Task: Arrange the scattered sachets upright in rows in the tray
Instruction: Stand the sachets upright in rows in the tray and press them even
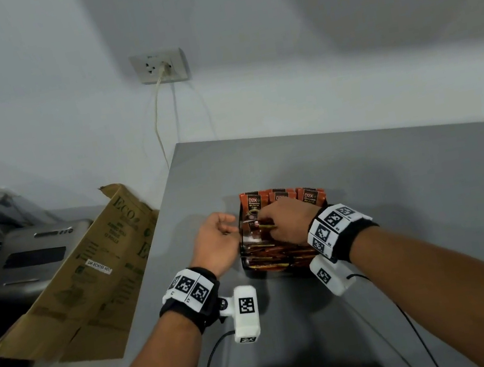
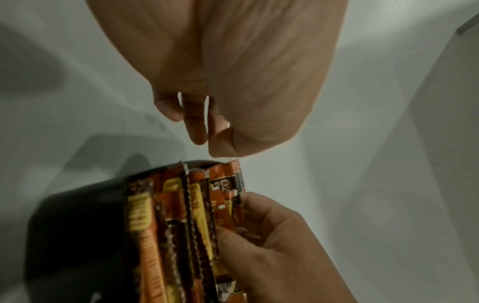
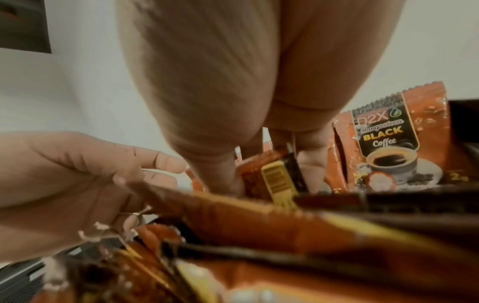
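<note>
A black tray (image 1: pixel 246 266) on the grey table (image 1: pixel 395 189) is packed with orange-brown coffee sachets (image 1: pixel 278 257) standing in rows. The back row (image 1: pixel 310 196) shows its "D2X Black Coffee" fronts (image 3: pixel 383 141). My right hand (image 1: pixel 268 225) reaches into the tray from above and pinches one sachet (image 1: pixel 265 226) between thumb and fingers (image 2: pixel 233 225); the same sachet (image 3: pixel 274 176) sits edge-on among the rows. My left hand (image 1: pixel 231 225) hovers at the tray's left side with fingers loosely curled (image 2: pixel 197 127) and holds nothing. The tray's dark wall (image 2: pixel 77 225) fills the lower left.
A flattened cardboard box (image 1: pixel 89 273) leans off the table's left edge, with a grey appliance (image 1: pixel 35 259) behind it. A wall socket (image 1: pixel 159 67) with a plugged cable is on the wall behind. Black camera cables (image 1: pixel 210 365) trail toward me.
</note>
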Action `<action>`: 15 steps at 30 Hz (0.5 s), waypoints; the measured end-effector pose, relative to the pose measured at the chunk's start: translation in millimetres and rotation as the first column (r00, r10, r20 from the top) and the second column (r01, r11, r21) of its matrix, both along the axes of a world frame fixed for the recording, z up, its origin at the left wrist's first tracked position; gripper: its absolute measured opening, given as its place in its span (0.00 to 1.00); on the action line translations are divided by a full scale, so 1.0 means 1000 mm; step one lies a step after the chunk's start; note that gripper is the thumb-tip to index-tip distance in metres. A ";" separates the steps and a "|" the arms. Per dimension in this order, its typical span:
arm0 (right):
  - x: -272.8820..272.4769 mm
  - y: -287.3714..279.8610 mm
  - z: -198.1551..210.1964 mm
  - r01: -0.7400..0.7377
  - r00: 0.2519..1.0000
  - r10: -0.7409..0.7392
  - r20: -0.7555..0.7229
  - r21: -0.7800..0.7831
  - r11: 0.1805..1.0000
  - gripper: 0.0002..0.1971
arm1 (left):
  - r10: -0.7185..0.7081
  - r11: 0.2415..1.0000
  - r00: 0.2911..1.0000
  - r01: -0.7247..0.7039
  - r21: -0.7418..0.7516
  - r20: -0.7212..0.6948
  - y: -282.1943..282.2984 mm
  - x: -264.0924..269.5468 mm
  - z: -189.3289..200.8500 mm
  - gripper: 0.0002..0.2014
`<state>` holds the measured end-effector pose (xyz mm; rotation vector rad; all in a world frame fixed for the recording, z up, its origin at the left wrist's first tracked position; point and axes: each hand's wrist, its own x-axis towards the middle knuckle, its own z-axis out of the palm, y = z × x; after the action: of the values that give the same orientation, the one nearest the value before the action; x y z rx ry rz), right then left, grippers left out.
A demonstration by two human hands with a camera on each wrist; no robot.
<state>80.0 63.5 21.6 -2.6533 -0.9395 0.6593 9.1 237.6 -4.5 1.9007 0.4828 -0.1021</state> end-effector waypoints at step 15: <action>-0.016 -0.010 0.043 0.645 0.735 -0.150 -0.661 0.613 0.457 0.12 | 0.126 0.468 0.990 -0.006 -0.884 0.061 -0.053 0.013 0.042 0.12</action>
<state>64.0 53.8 64.7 -1.5791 -0.2449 0.5636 22.5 184.3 37.5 0.8205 0.3121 -0.1521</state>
